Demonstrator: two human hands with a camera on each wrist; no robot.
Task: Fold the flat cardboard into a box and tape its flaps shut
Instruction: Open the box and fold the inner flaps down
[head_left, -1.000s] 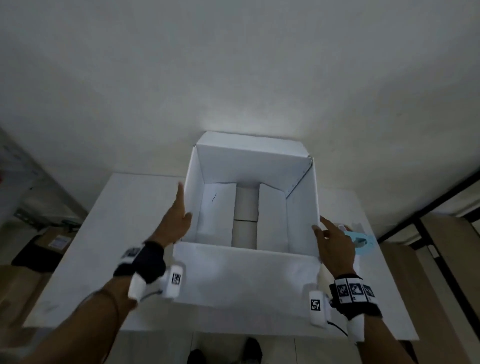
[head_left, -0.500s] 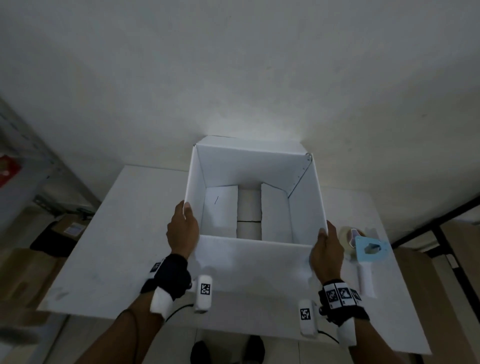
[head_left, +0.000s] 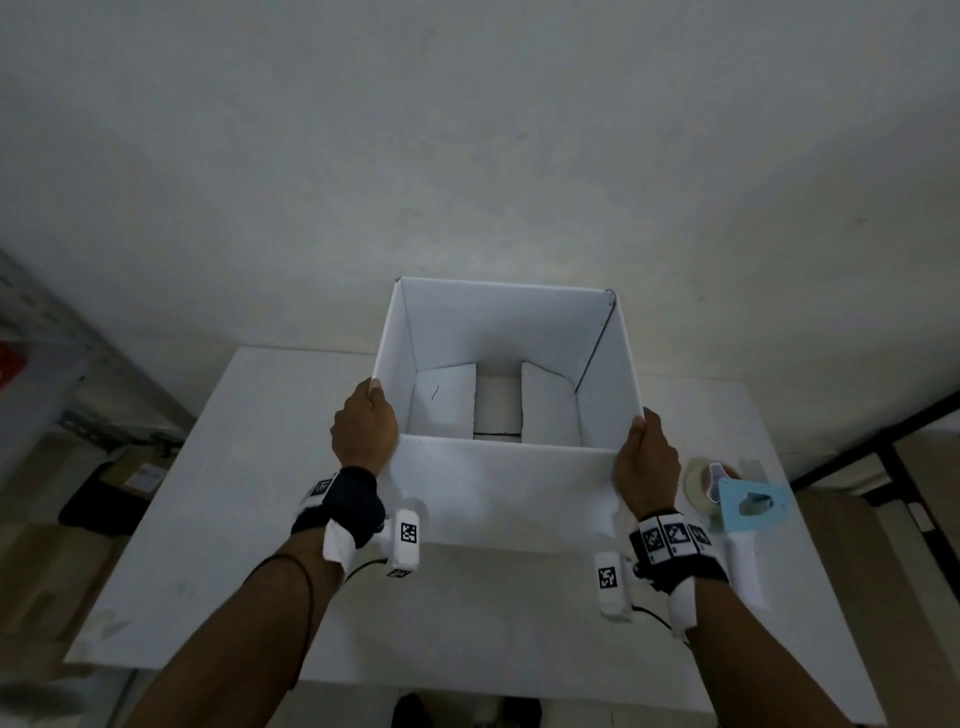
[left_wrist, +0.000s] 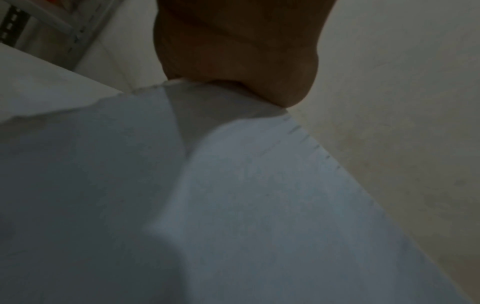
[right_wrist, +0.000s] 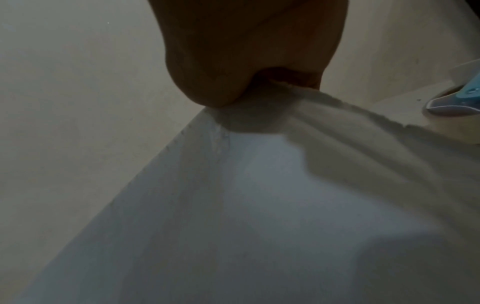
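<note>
A white cardboard box (head_left: 498, 483) stands open-topped on the white table (head_left: 244, 499), its bottom flaps folded in with a gap down the middle. My left hand (head_left: 366, 428) grips the near-left top corner of the box (left_wrist: 233, 185). My right hand (head_left: 647, 457) grips the near-right top corner of the box (right_wrist: 259, 205). Both wrist views show a palm pressed to a box corner, my left hand (left_wrist: 233, 51) and my right hand (right_wrist: 246, 51), with the fingertips hidden. A light blue tape dispenser (head_left: 748, 514) with a roll of tape (head_left: 701, 480) lies on the table just right of my right hand.
A plain pale wall (head_left: 467, 156) rises behind the table. Metal shelving (head_left: 62, 364) stands at the left, with a brown carton (head_left: 135, 475) on the floor below it. A dark frame (head_left: 883, 447) runs along the right.
Both hands moved from the box's side walls to its near top corners and closed on them. The view has pulled back, so the tape dispenser now shows in full.
</note>
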